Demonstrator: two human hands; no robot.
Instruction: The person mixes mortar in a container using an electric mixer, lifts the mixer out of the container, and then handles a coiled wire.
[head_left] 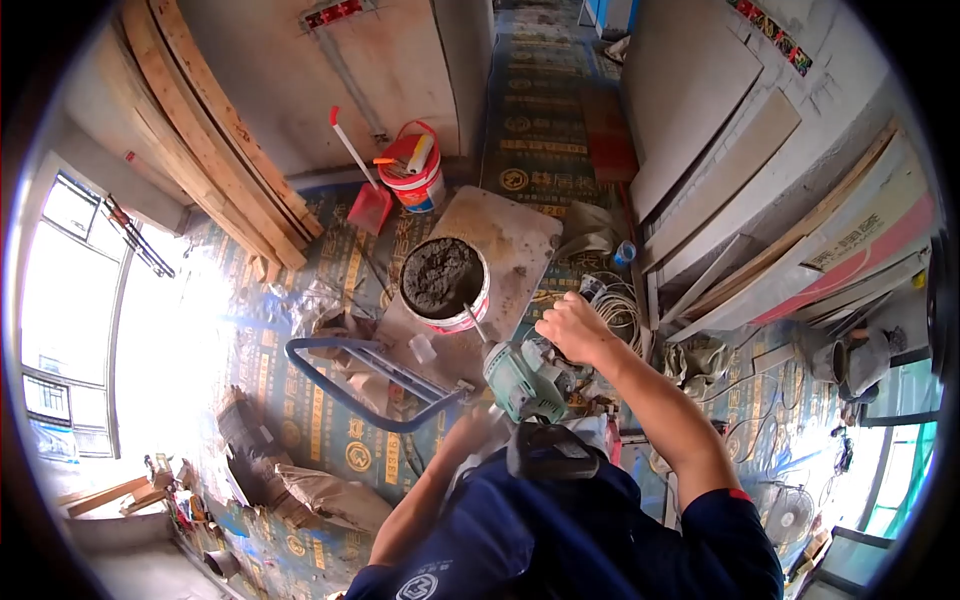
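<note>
A green power mixer is close in front of my body, its metal shaft slanting into a bucket of wet grey mortar. My right hand is closed just right of the mixer's upper end; whatever its curled fingers hold is hidden. My left hand is a blur at the mixer's lower left, its fingers too smeared to make out. The bucket stands on a stained board. A blue-grey tubular frame lies left of the mixer.
Beyond the board are a red dustpan and a red-and-white bucket holding tools. Timber planks lean at the left. At the right are coiled cable and leaning boards. Crumpled paper sacks lie at the lower left.
</note>
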